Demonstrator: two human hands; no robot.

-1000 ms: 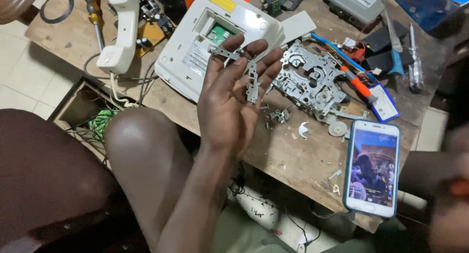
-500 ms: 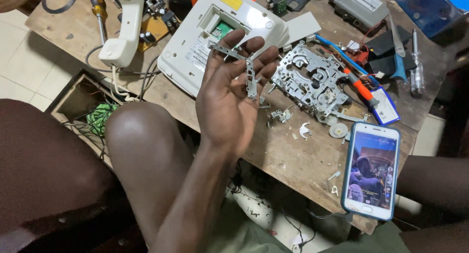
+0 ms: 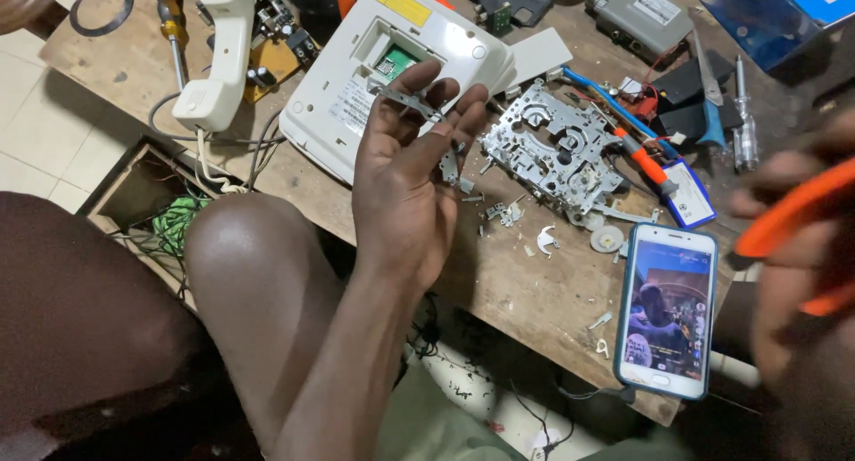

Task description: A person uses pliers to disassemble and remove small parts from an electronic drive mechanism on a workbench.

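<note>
Right hand [image 3: 802, 247] has returned above cluttered workbench [image 3: 517, 292].

dull metal bracket [image 3: 411, 100], glossy white plastic telephone base [image 3: 374, 65], rough wooden bench [image 3: 525, 287]

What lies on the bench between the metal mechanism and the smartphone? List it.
In the head view, between the metal mechanism and the smartphone lie a round washer-like disc, a small white curved piece and bare wood.

A dull grey stamped-metal bracket [image 3: 419, 105] lies in the left hand [image 3: 405, 171]. At one o'clock, a silvery perforated metal chassis [image 3: 557, 149]. At four o'clock, a pale-blue-edged smartphone [image 3: 666, 310]. The blurred right hand [image 3: 793, 247] grips an orange-handled tool [image 3: 784, 216].
</note>
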